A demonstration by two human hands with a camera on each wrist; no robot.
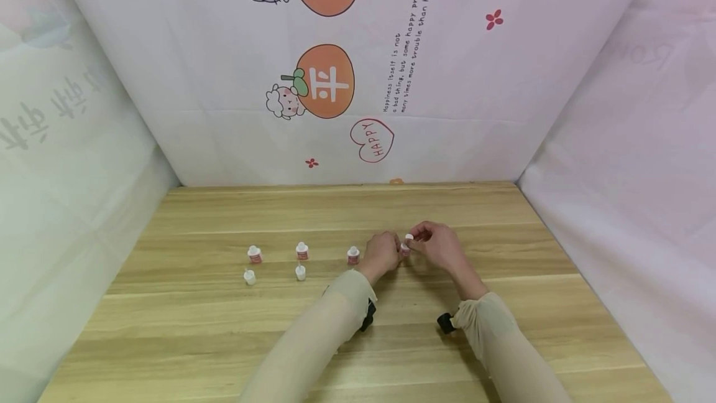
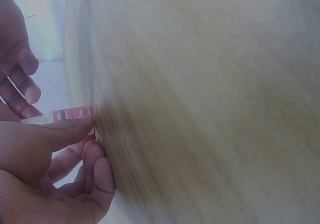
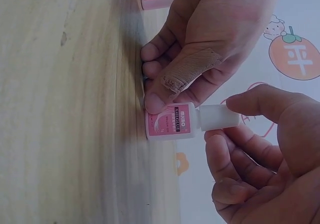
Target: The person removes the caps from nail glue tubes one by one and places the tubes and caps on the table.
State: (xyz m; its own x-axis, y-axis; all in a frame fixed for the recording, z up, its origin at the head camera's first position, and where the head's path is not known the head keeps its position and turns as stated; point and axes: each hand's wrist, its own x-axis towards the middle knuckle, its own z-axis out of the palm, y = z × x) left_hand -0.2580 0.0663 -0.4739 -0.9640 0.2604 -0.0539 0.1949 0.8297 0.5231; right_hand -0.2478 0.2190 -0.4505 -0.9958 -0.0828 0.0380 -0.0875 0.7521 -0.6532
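Note:
My left hand [image 1: 383, 253] grips a small pink-labelled nail glue bottle [image 3: 171, 121] low on its body, the thumb pressed on the label. That bottle stands upright on the wooden table. The thumb and fingers of my right hand [image 3: 272, 149] pinch its white cap [image 3: 219, 117], which sits at the bottle's neck. In the left wrist view my thumb partly covers the label, and the right hand [image 2: 17, 59] is only partly in view. A brown bandage [image 3: 192, 69] wraps the left thumb.
To the left stand three similar bottles, at far left [image 1: 254, 255], middle [image 1: 302, 251] and nearest my left hand [image 1: 353, 257]. Two white caps, left [image 1: 250, 278] and right [image 1: 300, 273], lie before the first two, thin stems upward. Printed cloth [image 1: 447, 142] walls the wooden table [image 1: 184, 328].

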